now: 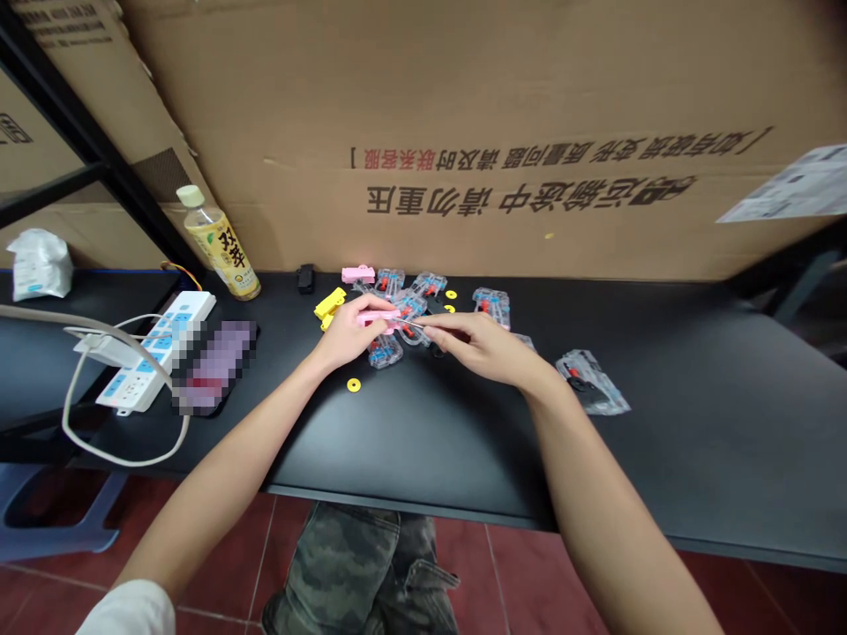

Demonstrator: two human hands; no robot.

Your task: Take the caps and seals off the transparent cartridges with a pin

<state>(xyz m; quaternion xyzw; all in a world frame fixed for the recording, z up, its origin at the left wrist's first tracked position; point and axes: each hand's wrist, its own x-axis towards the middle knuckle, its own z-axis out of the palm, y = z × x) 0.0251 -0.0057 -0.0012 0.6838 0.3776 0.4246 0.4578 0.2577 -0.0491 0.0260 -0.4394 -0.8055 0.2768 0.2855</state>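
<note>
The left hand (348, 335) grips a small pink plastic piece (377, 317) above the near side of a cluster of clear plastic parts with blue and red bits (407, 304). The right hand (473, 342) pinches a thin metal rod (411, 324), its tip at the pink piece.

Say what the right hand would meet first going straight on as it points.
Most likely the pink piece in the left hand: the thin metal tool in the right hand points at it, and its tip looks near or touching, though depth is unclear.
</note>
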